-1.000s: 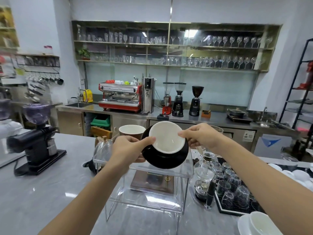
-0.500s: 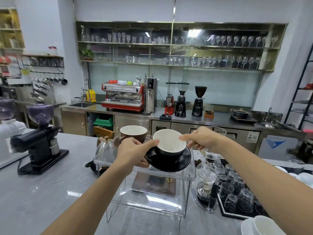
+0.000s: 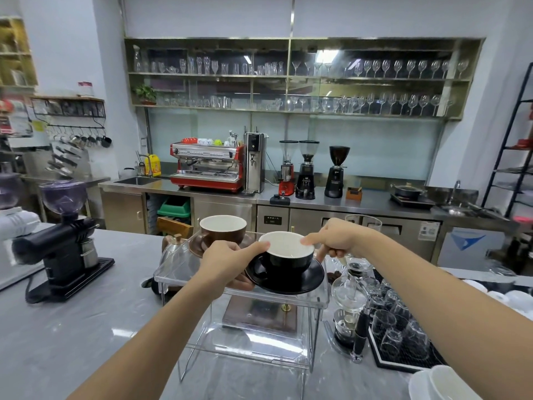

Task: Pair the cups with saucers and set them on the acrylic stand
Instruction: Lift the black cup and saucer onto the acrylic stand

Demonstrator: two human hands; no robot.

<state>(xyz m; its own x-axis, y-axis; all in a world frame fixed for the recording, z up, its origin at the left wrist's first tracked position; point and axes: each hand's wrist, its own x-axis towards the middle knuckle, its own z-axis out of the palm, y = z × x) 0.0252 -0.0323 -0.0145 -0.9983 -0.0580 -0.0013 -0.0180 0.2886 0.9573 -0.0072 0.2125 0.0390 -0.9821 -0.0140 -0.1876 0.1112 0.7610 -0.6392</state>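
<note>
A black cup (image 3: 288, 262) with a white inside sits level on a black saucer (image 3: 302, 280), right at the top shelf of the clear acrylic stand (image 3: 184, 269). My left hand (image 3: 227, 264) grips the saucer's left edge, thumb touching the cup's rim. My right hand (image 3: 336, 238) pinches the cup's right side where the handle is; the handle itself is hidden. Behind, on the same shelf, stands a brown cup (image 3: 223, 230) on a brown saucer (image 3: 196, 245).
A black grinder (image 3: 63, 249) stands at the left of the grey counter. Right of the stand are a glass siphon brewer (image 3: 350, 301) and a black tray of upturned glasses (image 3: 401, 339). A white cup and saucer (image 3: 441, 383) sit at the bottom right.
The black cup and saucer were tilted toward me a second ago; both hands have levelled them and lowered them onto the stand's top shelf.
</note>
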